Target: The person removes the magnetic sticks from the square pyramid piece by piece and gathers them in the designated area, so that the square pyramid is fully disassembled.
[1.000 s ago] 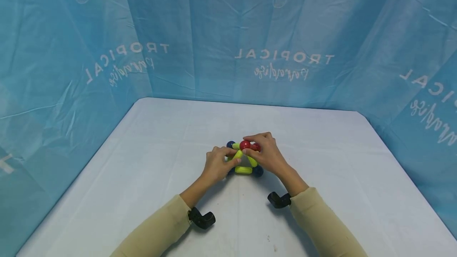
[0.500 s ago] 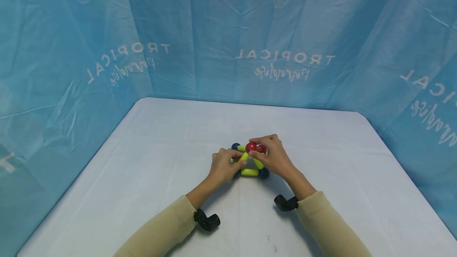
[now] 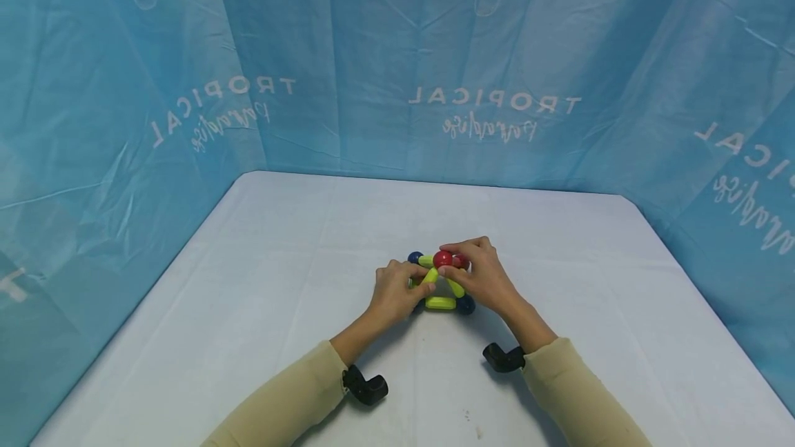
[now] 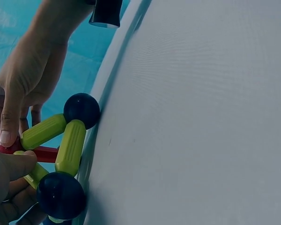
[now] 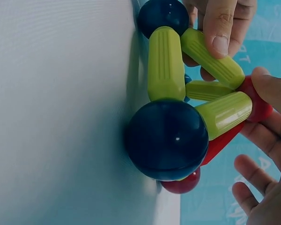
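Note:
A frame of magnetic balls and sticks stands on the table in front of me. Its front base is a green stick (image 3: 440, 303) between two dark blue balls (image 5: 166, 138). Slanting green sticks (image 5: 225, 115) rise to a red ball (image 3: 443, 259) at the top. My left hand (image 3: 397, 293) pinches the left slanting stick (image 5: 210, 58) between thumb and fingers. At the top, my right hand (image 3: 483, 272) holds the red ball, thumb on the near side. A red stick (image 5: 223, 143) leads off behind toward another red ball (image 5: 182, 183), partly hidden.
White cloth covers the table (image 3: 298, 240). Blue printed curtains (image 3: 373, 54) hang along its back and sides. A black wrist camera (image 3: 366, 386) sits on the left wrist, another camera (image 3: 503, 357) on the right, both low over the cloth.
Both hands and the frame have shifted together a little to the right and slightly toward me. The grips on the stick and the red ball look the same.

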A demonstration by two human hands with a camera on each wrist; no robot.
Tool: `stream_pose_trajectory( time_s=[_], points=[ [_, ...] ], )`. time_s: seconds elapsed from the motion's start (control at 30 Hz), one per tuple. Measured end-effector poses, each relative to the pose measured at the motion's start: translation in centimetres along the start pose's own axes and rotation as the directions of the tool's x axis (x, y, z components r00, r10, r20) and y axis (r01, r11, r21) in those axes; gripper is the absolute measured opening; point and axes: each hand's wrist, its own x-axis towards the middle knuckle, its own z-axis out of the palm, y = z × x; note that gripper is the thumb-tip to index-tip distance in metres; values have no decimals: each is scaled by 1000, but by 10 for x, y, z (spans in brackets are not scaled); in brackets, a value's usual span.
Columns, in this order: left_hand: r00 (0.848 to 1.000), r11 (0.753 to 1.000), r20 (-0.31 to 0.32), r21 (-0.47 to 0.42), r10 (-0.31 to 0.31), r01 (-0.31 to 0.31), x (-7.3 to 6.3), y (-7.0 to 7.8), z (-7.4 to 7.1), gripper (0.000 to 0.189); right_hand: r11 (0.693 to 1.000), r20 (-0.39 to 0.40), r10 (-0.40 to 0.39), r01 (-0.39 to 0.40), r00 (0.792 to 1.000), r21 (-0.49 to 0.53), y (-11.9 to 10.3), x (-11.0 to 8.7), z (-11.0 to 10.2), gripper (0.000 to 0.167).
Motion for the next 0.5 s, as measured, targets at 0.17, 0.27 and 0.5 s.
stream_pose_trajectory(
  time_s=[0.17,0.27,0.5],
  points=[
    [1000,1000,-19,-6,-8,8,-1,0,1,19,1000,-5,-4,4,1000,-6,1,0,0,41],
    [999,999,-38,-44,-9,7,-2,0,1,18,1000,-14,0,-1,1000,-3,2,1,-1,41],
    [998,995,-63,-97,-13,7,-7,-1,-3,21,1000,-20,11,-11,1000,-1,5,4,-1,42]
  ],
)
